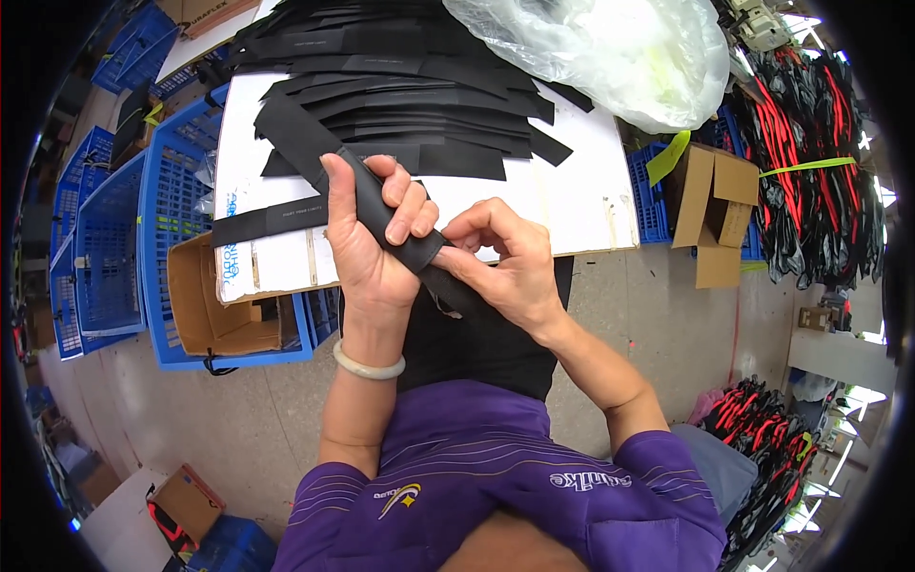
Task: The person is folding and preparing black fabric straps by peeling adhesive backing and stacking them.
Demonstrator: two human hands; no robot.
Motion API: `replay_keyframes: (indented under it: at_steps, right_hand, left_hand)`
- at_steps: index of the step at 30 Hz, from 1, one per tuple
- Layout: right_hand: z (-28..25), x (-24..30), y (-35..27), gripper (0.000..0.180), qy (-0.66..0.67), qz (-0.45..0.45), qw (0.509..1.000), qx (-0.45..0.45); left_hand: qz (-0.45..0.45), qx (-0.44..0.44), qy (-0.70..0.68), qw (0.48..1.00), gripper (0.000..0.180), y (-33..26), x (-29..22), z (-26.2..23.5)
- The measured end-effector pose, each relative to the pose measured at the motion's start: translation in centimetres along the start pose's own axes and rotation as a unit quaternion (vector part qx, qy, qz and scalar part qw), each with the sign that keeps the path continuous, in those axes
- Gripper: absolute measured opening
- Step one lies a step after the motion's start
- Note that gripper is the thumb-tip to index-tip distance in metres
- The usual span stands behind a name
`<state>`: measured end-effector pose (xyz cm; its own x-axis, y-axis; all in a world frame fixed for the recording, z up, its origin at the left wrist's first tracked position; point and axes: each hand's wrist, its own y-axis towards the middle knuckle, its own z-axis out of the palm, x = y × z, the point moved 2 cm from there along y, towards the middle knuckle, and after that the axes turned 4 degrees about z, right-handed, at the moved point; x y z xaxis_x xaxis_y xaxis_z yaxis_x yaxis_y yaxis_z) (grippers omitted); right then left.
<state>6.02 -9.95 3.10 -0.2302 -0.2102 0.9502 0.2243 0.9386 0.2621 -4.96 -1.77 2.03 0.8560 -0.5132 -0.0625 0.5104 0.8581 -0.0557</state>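
Observation:
My left hand (370,224) is wrapped round a long black strap (297,133), thumb pointing up along it. The strap slants from the table pile down toward me, with a wider sleeve-like section (374,198) in my palm. At the near end of that section, my right hand (505,265) pinches the edge with thumb and index finger. A short dark tail hangs below the grip. Beyond my hands, many similar flat black straps (429,124) lie in overlapping rows. A single black strap (272,221) lies apart at the table's left, partly behind my left hand.
The white table (596,195) ends just before my body. A clear plastic bag (610,57) sits at its far right. Blue crates (176,191) and a cardboard box (224,329) stand left. An open carton (710,210) and black-and-red bundles (805,162) are at right.

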Motion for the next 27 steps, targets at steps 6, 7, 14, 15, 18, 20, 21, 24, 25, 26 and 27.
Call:
replay_keyframes:
  at_steps: [6, 7, 14, 15, 18, 20, 21, 24, 25, 26, 27]
  right_hand:
    - [-0.3, -0.6, 0.0, 0.018, 0.017, -0.003, 0.999, -0.048]
    - [-0.5, -0.8, 0.1, 0.017, 0.022, 0.002, 0.999, -0.049]
    - [-0.8, -1.5, -1.1, 0.018, -0.006, -0.008, 0.997, -0.077]
    - [-0.8, -1.9, -1.4, 0.02, 0.017, -0.017, 0.996, -0.088]
    - [-0.4, -3.1, -2.8, 0.024, 0.065, -0.048, 0.992, -0.097]
    - [-0.4, -3.5, -3.5, 0.027, 0.085, -0.067, 0.989, -0.097]
    - [-0.4, -3.6, -3.8, 0.027, 0.076, -0.089, 0.988, -0.097]
    - [-0.5, -3.2, -4.2, 0.028, 0.069, -0.121, 0.987, -0.083]
    - [-0.5, -3.1, -4.3, 0.029, 0.044, -0.135, 0.986, -0.09]
    - [-0.5, -3.0, -4.4, 0.03, 0.019, -0.148, 0.984, -0.097]
    - [-0.7, -2.7, -4.5, 0.032, -0.008, -0.144, 0.985, -0.09]
  left_hand:
    - [0.072, 0.001, 0.149, 0.986, 0.041, -0.1, 0.2, 2.1]
    - [0.099, -0.019, 0.213, 0.972, 0.038, -0.2, 0.0, 2.5]
    - [0.126, 0.017, 0.288, 0.949, 0.026, -0.8, 0.7, 2.7]
    - [0.138, 0.036, 0.325, 0.935, 0.027, -0.9, 1.1, 2.9]
    - [0.168, 0.103, 0.383, 0.902, 0.023, -1.9, 1.6, 2.8]
    - [0.163, 0.104, 0.372, 0.908, 0.019, -2.7, 2.1, 3.3]
    - [0.152, 0.106, 0.365, 0.913, 0.017, -3.1, 2.4, 3.6]
    - [0.173, 0.147, 0.399, 0.888, 0.016, -4.0, 2.8, 4.1]
    - [0.177, 0.165, 0.387, 0.89, 0.017, -4.1, 3.0, 4.4]
    - [0.179, 0.165, 0.385, 0.89, 0.017, -4.2, 3.0, 4.4]
    - [0.183, 0.163, 0.412, 0.878, 0.02, -4.3, 3.1, 4.4]
